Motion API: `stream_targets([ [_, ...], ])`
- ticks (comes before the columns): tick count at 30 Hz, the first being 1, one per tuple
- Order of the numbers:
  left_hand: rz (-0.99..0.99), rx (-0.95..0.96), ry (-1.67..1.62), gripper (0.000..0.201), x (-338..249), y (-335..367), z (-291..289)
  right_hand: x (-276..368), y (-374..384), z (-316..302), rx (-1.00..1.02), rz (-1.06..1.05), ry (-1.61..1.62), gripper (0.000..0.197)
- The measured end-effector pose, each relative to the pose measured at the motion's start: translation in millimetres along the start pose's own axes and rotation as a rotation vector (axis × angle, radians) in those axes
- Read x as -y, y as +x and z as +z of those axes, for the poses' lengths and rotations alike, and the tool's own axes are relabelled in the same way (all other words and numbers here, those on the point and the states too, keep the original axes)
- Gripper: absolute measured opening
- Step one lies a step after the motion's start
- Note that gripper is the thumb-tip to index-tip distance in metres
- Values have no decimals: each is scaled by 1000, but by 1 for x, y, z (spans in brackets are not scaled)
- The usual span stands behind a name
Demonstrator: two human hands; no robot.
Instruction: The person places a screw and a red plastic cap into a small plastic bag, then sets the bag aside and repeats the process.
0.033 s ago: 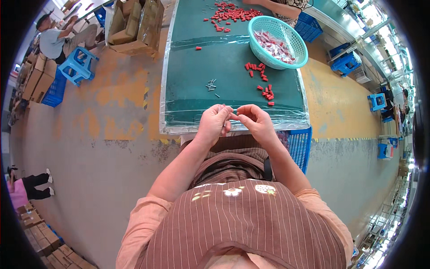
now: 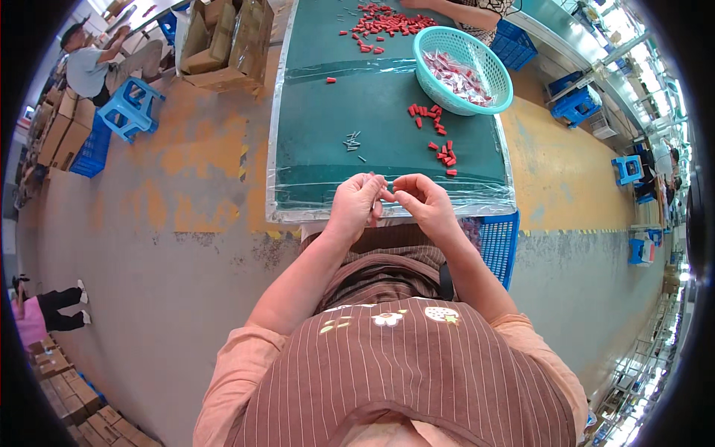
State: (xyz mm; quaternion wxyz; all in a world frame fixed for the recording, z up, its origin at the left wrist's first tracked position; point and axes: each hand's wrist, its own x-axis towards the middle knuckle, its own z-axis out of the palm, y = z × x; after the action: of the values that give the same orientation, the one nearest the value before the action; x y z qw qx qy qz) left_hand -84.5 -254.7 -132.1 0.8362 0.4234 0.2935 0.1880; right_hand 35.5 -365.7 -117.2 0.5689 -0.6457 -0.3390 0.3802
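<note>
My left hand [image 2: 360, 200] and my right hand [image 2: 423, 201] meet just above the near edge of the green-topped table [image 2: 305, 123]. The fingertips of both are pinched together, almost touching; whatever is between them is too small or hidden to make out. Beyond my left hand lies a small group of thin grey metal pins or screws [image 2: 351, 141]. Small red caps [image 2: 447, 155] are scattered past my right hand, with more red caps [image 2: 423, 112] farther back. A single red cap [image 2: 331, 80] lies apart at the left.
A turquoise plastic basket [image 2: 497, 104] holding small clear bags with red contents stands at the table's right. A large spread of red caps [image 2: 387, 22] lies at the far end, near a co-worker's arm [image 2: 436, 7]. A blue crate [image 2: 500, 242] sits below the near right corner.
</note>
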Motion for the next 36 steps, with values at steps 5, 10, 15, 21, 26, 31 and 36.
stream_targets([
  [5,60,-70,-3,24,5,2,2,-6,7,13,16,-9,13,25],
  [10,121,-58,-64,25,13,5,3,-14,13,18,-39,-33,72,17],
  [15,99,-64,-111,16,4,-1,11,-17,16,12,-68,15,98,12],
  [21,116,-114,-19,12,8,2,6,-9,16,9,-44,113,210,10],
  [26,133,-128,-14,14,14,4,4,-14,17,12,-23,76,131,10],
  [31,121,-119,-30,14,15,4,0,-18,18,13,-26,52,101,11],
  [36,123,-130,-16,17,11,3,5,-14,19,13,1,107,117,11],
])
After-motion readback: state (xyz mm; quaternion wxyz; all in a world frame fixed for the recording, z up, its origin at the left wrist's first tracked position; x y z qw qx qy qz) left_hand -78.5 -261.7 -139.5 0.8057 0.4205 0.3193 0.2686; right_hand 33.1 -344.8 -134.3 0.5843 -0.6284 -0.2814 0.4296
